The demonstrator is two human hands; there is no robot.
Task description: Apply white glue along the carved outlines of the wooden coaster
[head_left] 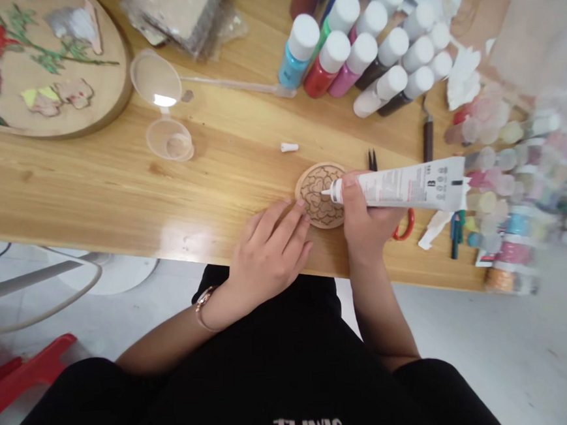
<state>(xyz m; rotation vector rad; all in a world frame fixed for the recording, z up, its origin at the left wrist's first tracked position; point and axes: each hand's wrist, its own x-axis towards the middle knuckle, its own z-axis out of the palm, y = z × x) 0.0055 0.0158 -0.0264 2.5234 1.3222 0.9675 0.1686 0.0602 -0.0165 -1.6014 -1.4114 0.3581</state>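
A small round wooden plaque (320,218) with a dark outlined pattern lies near the table's front edge. My left hand (271,246) rests flat beside it, fingers stretched out and the fingertips at its left rim. In my right hand (366,225) is a white glue-like tube (399,186), gripped with the thumb on top. The tube lies nearly level, and its narrow nozzle points left over the plaque's pattern. Whether the nozzle touches the wood I cannot tell. A small white cap (289,147) lies on the table beyond the plaque.
Several paint bottles (332,55) stand at the back. Dark tweezer tips (372,159), a red scissor handle (405,226) and a brown-handled tool (427,139) lie near my right hand. Farther left are a clear lidded cup (167,142) and a large decorated wooden board (103,109). Blurred paint pots (515,250) crowd the right.
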